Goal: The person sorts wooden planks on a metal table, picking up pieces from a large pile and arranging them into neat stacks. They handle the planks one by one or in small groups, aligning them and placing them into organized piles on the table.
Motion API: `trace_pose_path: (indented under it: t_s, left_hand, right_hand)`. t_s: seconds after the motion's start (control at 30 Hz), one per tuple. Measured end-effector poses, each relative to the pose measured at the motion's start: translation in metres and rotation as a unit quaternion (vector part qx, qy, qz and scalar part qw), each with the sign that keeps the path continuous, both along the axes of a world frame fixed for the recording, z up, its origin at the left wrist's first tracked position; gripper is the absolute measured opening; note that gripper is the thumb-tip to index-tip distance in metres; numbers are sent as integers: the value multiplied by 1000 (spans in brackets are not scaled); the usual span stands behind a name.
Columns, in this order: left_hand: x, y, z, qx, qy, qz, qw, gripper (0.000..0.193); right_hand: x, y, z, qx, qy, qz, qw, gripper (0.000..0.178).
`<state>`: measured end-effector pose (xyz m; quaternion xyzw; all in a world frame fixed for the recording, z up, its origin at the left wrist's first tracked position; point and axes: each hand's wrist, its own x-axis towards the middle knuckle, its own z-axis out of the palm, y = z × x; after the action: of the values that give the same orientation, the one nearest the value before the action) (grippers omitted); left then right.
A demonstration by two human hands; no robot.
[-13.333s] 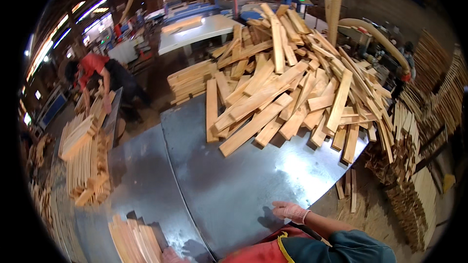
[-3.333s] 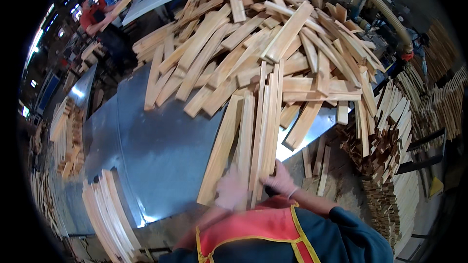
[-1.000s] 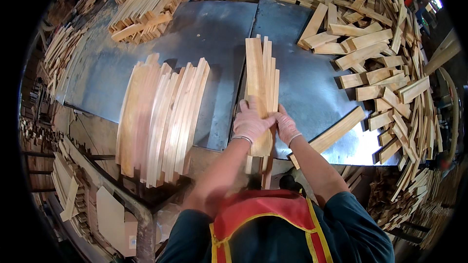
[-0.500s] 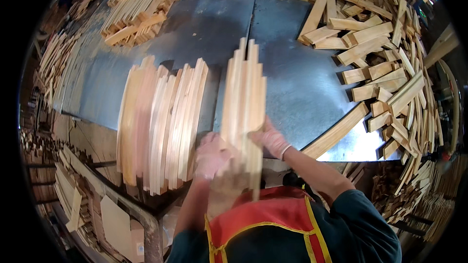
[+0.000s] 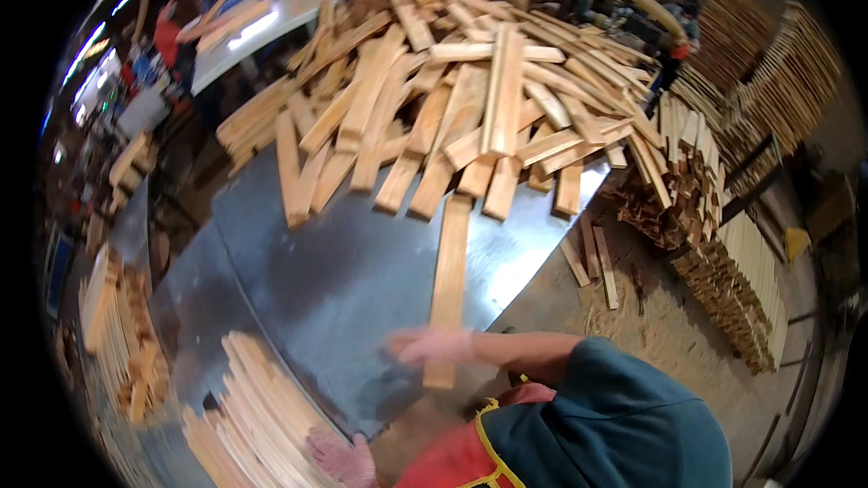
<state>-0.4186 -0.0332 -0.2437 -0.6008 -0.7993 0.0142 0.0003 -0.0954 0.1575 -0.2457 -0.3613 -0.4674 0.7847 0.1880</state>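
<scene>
My left hand, in a pinkish glove, rests against the right side of a row of pale wooden slats at the lower left. Its thumb stands apart from the fingers. The slats lie side by side on the metal tabletop. My right hand, gloved alike, is smeared by motion and passes over the near part of a single wooden board. Whether its fingers touch that board I cannot tell. The board's far end meets a big heap of loose boards.
Another stack of slats is at the far left. Stacked wood and loose pieces lie on the floor to the right. Two people work in the background, one at the left and one at the right.
My view has swung right toward the heap. The bundle of slats between my hands has left them. My left hand is now at the slat row, my right hand over the single board.
</scene>
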Motion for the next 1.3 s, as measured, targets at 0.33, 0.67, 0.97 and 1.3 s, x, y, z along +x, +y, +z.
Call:
trace_pose_path:
  t_s: [0.33,0.67,0.97,1.3]
  left_hand:
    - [267,135,-14,-228,-70,-143,960,118]
    - [265,98,18,-204,-205,-3,957,93]
    - [238,63,-13,-139,-659,79,735,70]
    - [195,93,-9,-52,-394,172,901,100]
  right_hand:
    - [359,236,42,197,-132,-585,776,42]
    - [338,328,72,196,-519,-469,687,110]
    - [183,72,14,121,-96,-368,917,111]
    - [35,-2,6,128,-190,226,947,78]
